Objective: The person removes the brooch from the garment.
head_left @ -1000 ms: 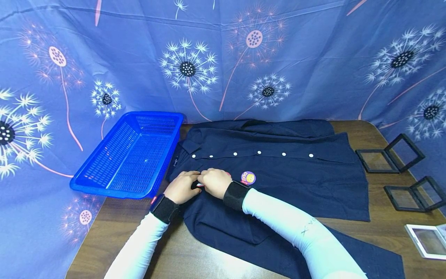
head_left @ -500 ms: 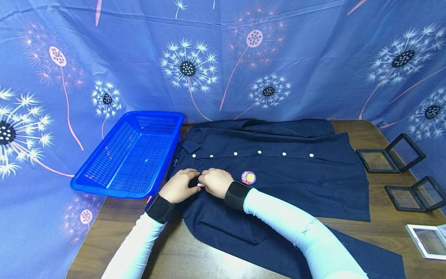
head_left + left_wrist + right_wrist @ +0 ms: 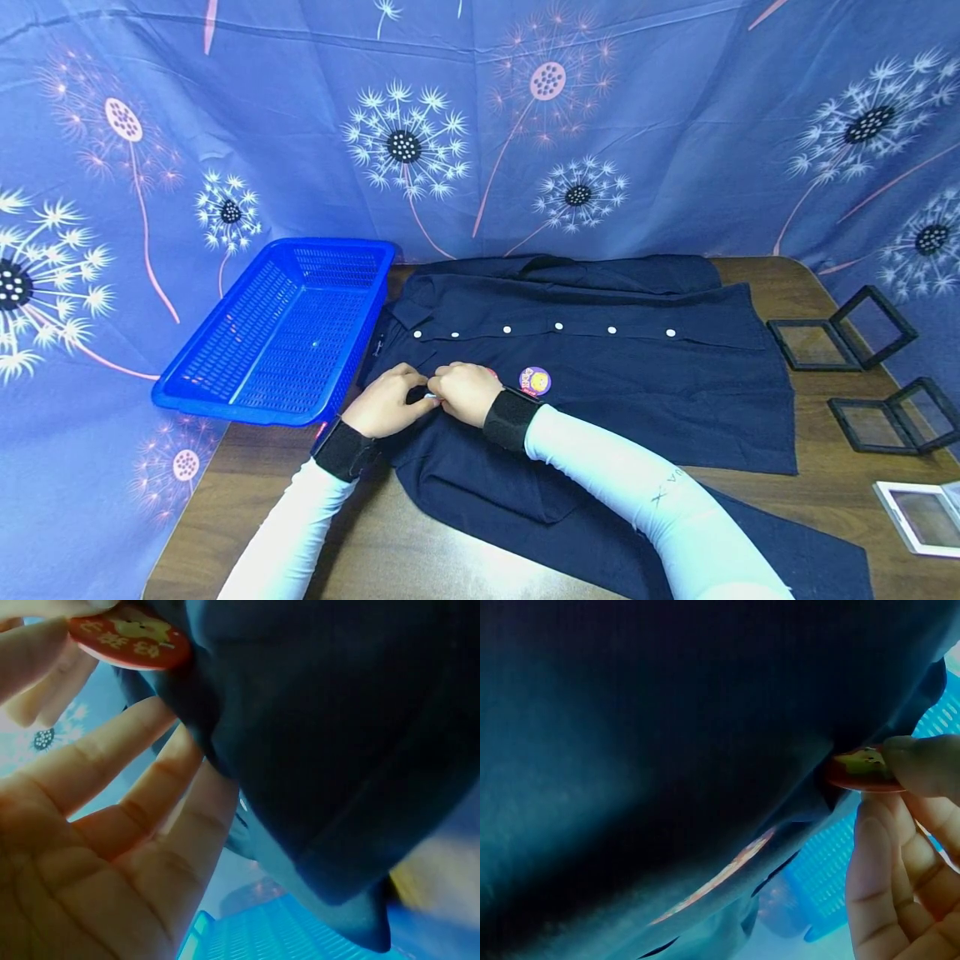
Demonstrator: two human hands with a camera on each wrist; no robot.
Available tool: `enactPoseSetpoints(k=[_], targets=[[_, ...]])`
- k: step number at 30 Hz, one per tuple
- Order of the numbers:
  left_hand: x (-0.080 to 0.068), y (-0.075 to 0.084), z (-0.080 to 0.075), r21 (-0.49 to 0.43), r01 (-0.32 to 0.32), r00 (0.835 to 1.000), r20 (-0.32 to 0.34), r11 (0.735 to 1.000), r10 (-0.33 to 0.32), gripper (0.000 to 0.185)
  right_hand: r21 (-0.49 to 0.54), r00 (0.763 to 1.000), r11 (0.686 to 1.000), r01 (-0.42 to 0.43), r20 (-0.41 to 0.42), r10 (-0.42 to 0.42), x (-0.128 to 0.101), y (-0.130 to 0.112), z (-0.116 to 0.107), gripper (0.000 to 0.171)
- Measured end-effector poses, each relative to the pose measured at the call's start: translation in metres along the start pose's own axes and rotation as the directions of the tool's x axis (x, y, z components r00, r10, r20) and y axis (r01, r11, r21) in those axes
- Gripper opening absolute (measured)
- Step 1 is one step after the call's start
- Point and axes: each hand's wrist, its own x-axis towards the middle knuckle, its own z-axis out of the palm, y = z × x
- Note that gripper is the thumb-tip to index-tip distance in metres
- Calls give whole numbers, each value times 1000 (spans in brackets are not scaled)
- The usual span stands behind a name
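Right hand (image 3: 467,392) just left of centre in the head view, fingers curled, pinching a small red badge (image 3: 859,769) against the dark shirt (image 3: 600,367); left hand (image 3: 388,402) pressed up against it from the left, fingers curled round a fold of that shirt's fabric, thumb side touching the right hand's fingertips. From the head view, only a sliver of the red badge showing between the two hands; in the left wrist view, upper left of the frame, its round red face with yellow print (image 3: 129,636) plain to see, held at the shirt's edge by the right hand's fingertips (image 3: 30,656), with the left hand's fingers (image 3: 112,825) spread loosely under the cloth. In the right wrist view, at the right edge, the same badge seen edge-on under the thumb, dark fabric filling most of the frame. Just right of the right wrist in the head view, a second round badge (image 3: 534,381), purple-rimmed, lying on the shirt front below the row of white buttons (image 3: 557,327). Shirt spread flat across a brown wooden table (image 3: 247,492). Blue plastic basket (image 3: 225,367) at the middle left, touching the shirt's collar end. Open black frame boxes (image 3: 840,333) and a white one (image 3: 918,517) at the right edge. Blue dandelion-print cloth (image 3: 480,125) hung behind and along both sides
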Motion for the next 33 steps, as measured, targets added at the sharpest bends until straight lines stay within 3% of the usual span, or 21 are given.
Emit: enactPoseSetpoints(k=[11,16,22,28,33], targets=[[0,0,2,-9,-17,1000,10,1000,17,28,26,1000,999,26,-12,-26,-1,3,3,7],[0,1,1,-16,-15,999,31,1000,15,30,128,999,992,3,33,-7,-1,9,-1,17],[1,1,1,-8,-5,999,45,1000,6,31,240,998,971,-23,68,7,-1,16,-9,12],[1,1,1,-3,17,998,57,1000,-16,33,253,998,967,-21,60,6,0,18,-12,9],[0,3,1,-2,30,997,64,1000,-30,33,229,997,973,-22,74,5,0,17,-8,20]])
